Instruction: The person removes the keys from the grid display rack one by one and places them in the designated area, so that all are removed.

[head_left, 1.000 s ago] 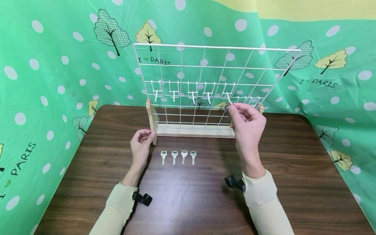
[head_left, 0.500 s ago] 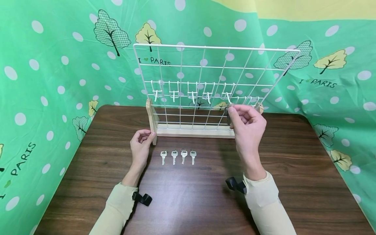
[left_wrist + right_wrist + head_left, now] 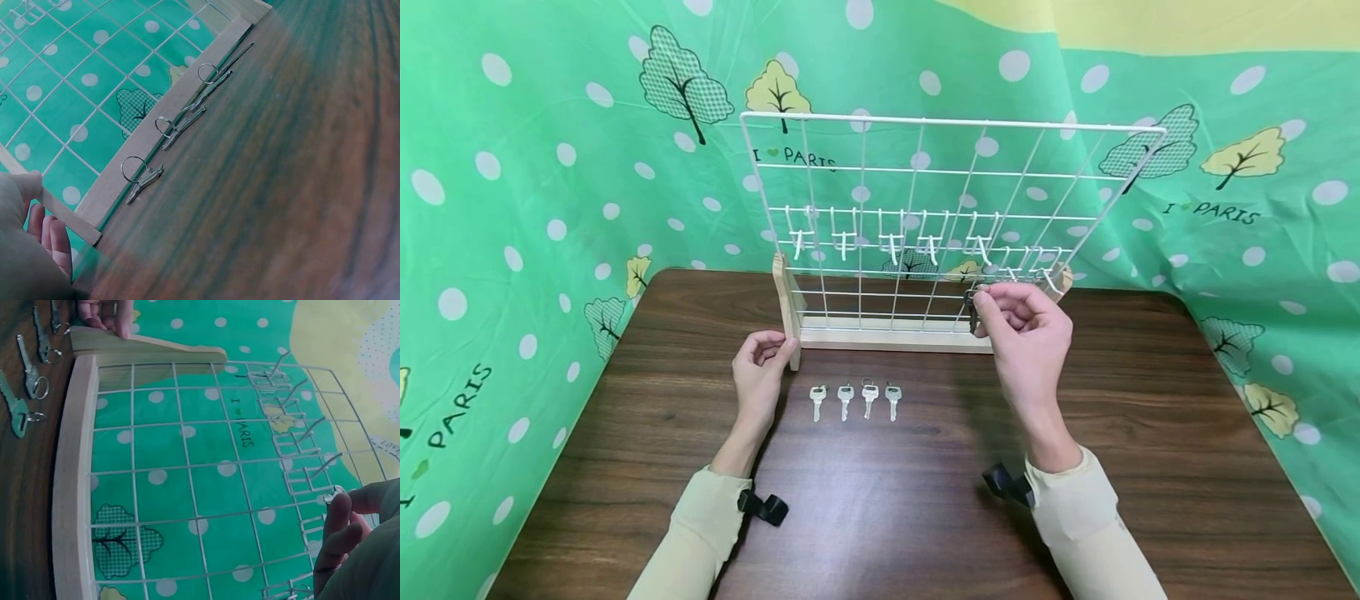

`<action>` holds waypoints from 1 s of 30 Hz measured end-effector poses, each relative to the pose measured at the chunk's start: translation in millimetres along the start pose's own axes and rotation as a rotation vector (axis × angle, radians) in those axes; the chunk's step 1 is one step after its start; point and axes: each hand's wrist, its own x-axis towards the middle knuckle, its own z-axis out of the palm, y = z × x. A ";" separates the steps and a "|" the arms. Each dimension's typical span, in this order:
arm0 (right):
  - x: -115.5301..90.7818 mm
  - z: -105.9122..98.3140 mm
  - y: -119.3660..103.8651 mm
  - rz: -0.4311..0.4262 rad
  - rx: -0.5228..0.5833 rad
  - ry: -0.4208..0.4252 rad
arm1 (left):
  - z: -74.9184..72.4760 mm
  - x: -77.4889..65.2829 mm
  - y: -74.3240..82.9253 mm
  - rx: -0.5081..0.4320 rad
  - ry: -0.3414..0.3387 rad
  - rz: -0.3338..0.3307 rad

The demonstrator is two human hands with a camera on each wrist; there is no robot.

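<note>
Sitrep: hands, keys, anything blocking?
Left hand gripping wooden upright. Right hand pinching one key before wire grid. Four keys on table. No obstruction visible.

The head view is bright and fairly sharp, with glare on the desk [image 3: 880,500] and a soft shadow beside the right arm [image 3: 1078,517]. Both wrist views look dimmer and hazier, the left softly blurred.
</note>
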 end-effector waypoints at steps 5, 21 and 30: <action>-4.3 -1.3 4.0 0.030 -0.040 -0.025 | -0.6 -0.3 -0.1 0.002 0.002 -0.003; -11.9 -8.4 17.4 0.149 -0.073 -0.079 | 0.3 -1.6 1.7 -0.002 -0.002 0.003; -18.1 -14.5 27.9 0.217 -0.147 -0.138 | 0.6 -2.2 2.3 -0.002 -0.003 0.006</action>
